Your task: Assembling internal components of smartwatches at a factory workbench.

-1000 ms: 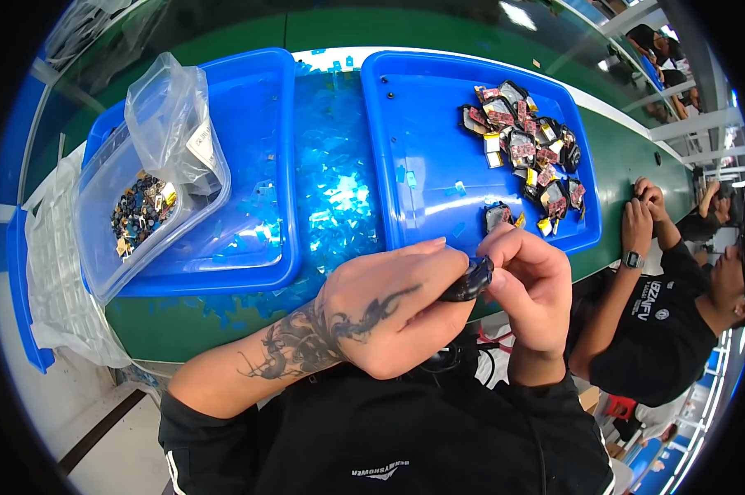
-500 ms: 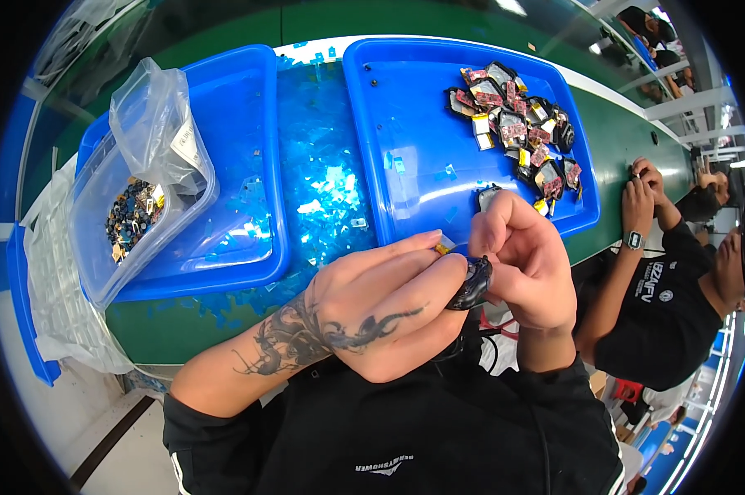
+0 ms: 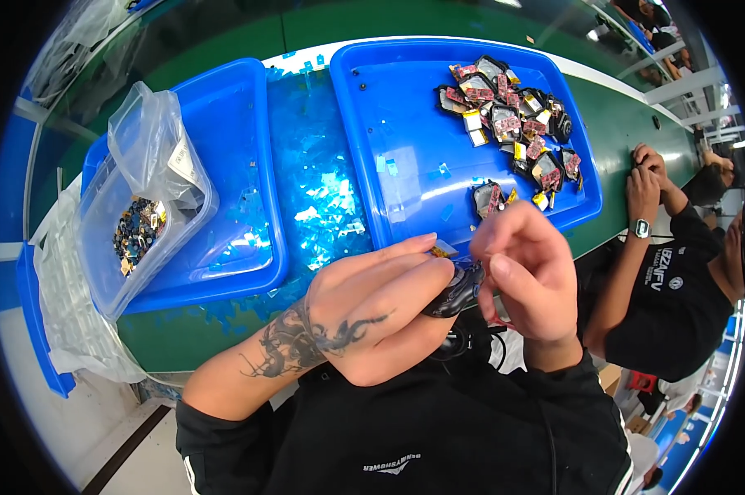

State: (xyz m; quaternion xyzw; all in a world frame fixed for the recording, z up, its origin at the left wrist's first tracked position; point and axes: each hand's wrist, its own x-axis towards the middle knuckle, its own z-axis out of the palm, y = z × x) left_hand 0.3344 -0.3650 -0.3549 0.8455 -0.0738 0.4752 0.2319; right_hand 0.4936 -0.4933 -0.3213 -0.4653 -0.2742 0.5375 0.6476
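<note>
Green worktop on my feed, big blue tray on the right with a heap of open black casings, then my left hand and right hand, and between them a rounded black part: left fingers are wrapped round it, right ones curl beside it, can't tell from here whether they're pinching anything

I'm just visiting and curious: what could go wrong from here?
The black part might slip: the left hand holds it in its fingers, and I can't tell whether the right hand beside it helps. A dropped bit could get lost among the loose blue film pieces between the left tray and the right tray. The heaped black casings overlap, so they could perhaps snag or scratch.
</note>
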